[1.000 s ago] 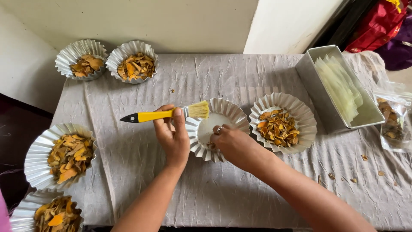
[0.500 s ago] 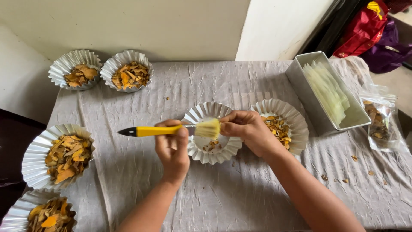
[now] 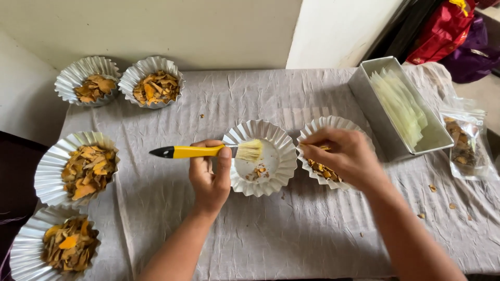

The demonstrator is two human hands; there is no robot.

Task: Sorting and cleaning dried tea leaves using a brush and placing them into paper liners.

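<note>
Two hands at work, yours both. Your left hand (image 3: 211, 174) is curled shut round the yellow handle of a pastry brush (image 3: 208, 151), thumb on top, held level so the pale bristles hang over the near-empty fluted foil dish (image 3: 259, 157) in the middle; that grip keeps the bristles flat against the dish floor, where only a few orange crumbs remain. Your right hand (image 3: 346, 156) sits over the neighbouring foil dish (image 3: 329, 153), fingers bent down and pinched into the dried orange-brown chips; whether they actually have hold of any, you can't tell from here, the fingertips are hidden. The two dishes touch rim to rim, handy for passing from one to the other.

Count them: six foil dishes in all. Nearest on your left, one at the table corner (image 3: 52, 247) and one just beyond it (image 3: 77, 167), both heaped with chips. Farthest, against the wall, two more filled ones side by side (image 3: 88, 80) (image 3: 151, 82). Off to the right, one long metal tray (image 3: 388, 127) holding pale greenish sheets, and one clear zip bag (image 3: 466, 143) with more chips. One crumpled grey cloth (image 3: 291, 229) covers the table, with stray crumbs on it.
</note>
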